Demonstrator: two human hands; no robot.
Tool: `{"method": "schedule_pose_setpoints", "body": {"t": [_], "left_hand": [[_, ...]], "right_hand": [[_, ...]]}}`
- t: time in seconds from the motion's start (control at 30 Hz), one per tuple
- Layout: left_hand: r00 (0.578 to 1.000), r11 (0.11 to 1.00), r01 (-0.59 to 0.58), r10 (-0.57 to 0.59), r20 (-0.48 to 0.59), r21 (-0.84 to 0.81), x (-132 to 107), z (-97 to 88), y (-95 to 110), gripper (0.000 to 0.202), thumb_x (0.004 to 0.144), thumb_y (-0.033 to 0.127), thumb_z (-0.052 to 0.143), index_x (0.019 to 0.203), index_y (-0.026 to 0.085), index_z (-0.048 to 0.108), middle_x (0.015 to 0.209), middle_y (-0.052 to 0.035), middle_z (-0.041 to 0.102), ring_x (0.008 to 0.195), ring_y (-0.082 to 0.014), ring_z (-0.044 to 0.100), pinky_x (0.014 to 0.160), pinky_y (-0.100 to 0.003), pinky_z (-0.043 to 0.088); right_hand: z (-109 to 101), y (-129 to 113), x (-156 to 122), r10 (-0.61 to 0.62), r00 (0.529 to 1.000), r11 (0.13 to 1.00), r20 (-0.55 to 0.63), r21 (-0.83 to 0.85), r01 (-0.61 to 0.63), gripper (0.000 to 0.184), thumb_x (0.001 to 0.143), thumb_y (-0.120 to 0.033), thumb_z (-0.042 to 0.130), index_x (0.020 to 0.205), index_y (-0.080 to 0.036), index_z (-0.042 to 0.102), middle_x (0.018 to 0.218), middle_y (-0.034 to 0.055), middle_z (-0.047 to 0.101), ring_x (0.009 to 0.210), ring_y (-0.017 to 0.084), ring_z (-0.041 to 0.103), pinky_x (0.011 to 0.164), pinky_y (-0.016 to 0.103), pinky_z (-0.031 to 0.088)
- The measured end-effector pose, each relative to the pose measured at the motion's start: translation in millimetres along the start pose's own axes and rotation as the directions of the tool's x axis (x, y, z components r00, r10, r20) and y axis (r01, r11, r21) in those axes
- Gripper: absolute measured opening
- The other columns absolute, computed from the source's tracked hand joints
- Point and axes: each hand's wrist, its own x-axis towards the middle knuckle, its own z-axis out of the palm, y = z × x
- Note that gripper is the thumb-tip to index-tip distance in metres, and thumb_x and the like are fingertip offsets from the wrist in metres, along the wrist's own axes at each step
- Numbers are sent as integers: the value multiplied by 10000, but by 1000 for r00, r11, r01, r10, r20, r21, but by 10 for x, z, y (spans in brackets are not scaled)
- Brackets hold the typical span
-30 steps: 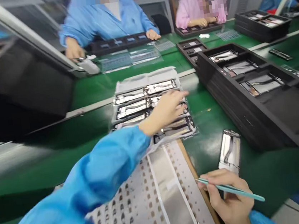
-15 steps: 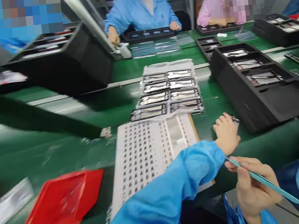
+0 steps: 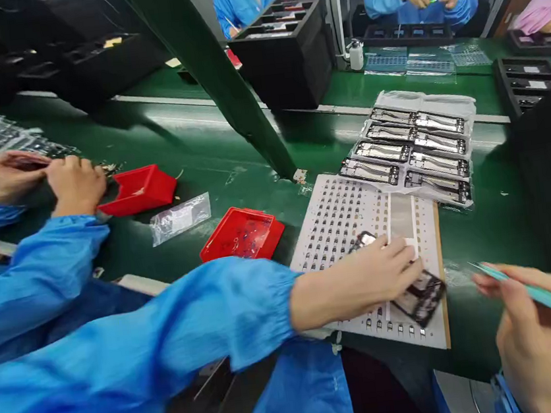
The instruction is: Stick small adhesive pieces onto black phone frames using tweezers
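My left hand (image 3: 363,276) lies over a dark rectangular part (image 3: 422,296), fingers closed on it, pressing it onto a white sheet of small components (image 3: 341,219). My right hand (image 3: 538,329) is at the lower right, pinched around teal tweezers (image 3: 545,298) that point up and left toward the part. Beyond the sheet lies a clear pack of shiny metal parts (image 3: 411,151) in two columns.
A red tray (image 3: 241,233) with small bits sits left of the sheet, another red tray (image 3: 139,189) and a plastic bag (image 3: 180,217) farther left. A co-worker's hands (image 3: 48,179) work at the left. Black stacked trays (image 3: 288,52) and a green post (image 3: 220,73) stand behind.
My view has swung left. My left hand picked up the dark part beside the black tray and brought it onto the white component sheet. My right hand kept the tweezers.
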Motion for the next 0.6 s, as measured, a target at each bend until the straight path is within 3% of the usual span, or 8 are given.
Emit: {"method": "schedule_pose_setpoints", "body": {"t": [0.03, 0.13, 0.2, 0.27, 0.37, 0.47, 0.53, 0.6], "left_hand": [[1000, 998, 5, -5, -7, 57, -196, 78, -53, 427, 965, 217, 738, 1374, 188, 619, 1329, -147, 675, 1242, -322, 620, 972, -429, 517], [999, 992, 38, -36, -25, 122, -608, 360, -120, 396, 980, 117, 663, 1361, 221, 652, 1403, -129, 680, 1333, -309, 621, 1121, -459, 489], [997, 993, 62, -58, -49, 95, -772, 520, -117, 442, 936, 71, 688, 1358, 200, 665, 1405, -144, 684, 1355, -316, 626, 1166, -475, 484], [993, 995, 94, -91, -69, 46, -886, 624, -103, 466, 917, 54, 699, 1358, 200, 667, 1402, -140, 690, 1368, -310, 630, 1183, -476, 495], [988, 991, 128, -130, -78, -26, -1007, 696, -107, 485, 932, 85, 694, 1390, 237, 644, 1503, -110, 651, 1425, -297, 601, 1248, -487, 459], [974, 971, 193, -207, -92, -142, -1089, 729, -168, 581, 913, 122, 694, 1468, 256, 588, 1613, -93, 577, 1488, -314, 543, 1281, -514, 427], [936, 922, 308, -337, -96, -234, -1121, 759, -223, 650, 890, 104, 668, 1518, 224, 552, 1631, -114, 557, 1492, -346, 526, 1251, -533, 461], [862, 845, 431, -489, -131, -318, -1133, 803, -262, 660, 896, 64, 599, 1541, 191, 540, 1604, -138, 576, 1449, -359, 550, 1186, -537, 520]], "right_hand": [[237, -3, 103, 64, 993, 998, 96, -30, -61, 143, 914, -290, 889, 976, -195, 801, 875, 61, 825, 707, 247, 842, 656, 347, 735], [874, 116, 325, 245, 854, 968, 460, -61, -245, 246, 903, -415, 894, 929, -190, 799, 848, 80, 830, 738, 279, 856, 690, 372, 744], [1193, 284, 376, 321, 754, 936, 573, -69, -346, 330, 880, -490, 900, 940, -187, 782, 832, 80, 826, 781, 291, 862, 739, 388, 742], [1424, 468, 364, 371, 693, 908, 618, -85, -411, 394, 859, -544, 899, 929, -184, 755, 810, 76, 817, 790, 293, 863, 740, 380, 734], [1624, 670, 298, 419, 657, 888, 627, -130, -442, 412, 855, -564, 889, 933, -192, 732, 827, 74, 821, 816, 290, 865, 745, 372, 728], [1693, 735, 249, 442, 656, 884, 611, -177, -432, 366, 880, -536, 872, 946, -204, 733, 870, 73, 831, 860, 284, 864, 769, 376, 731], [1698, 731, 237, 459, 661, 880, 593, -201, -431, 343, 885, -516, 874, 951, -207, 738, 888, 75, 835, 858, 277, 863, 765, 369, 732], [1691, 718, 234, 476, 661, 873, 580, -223, -433, 331, 886, -502, 877, 961, -209, 744, 911, 81, 839, 853, 272, 863, 753, 360, 731]]}}
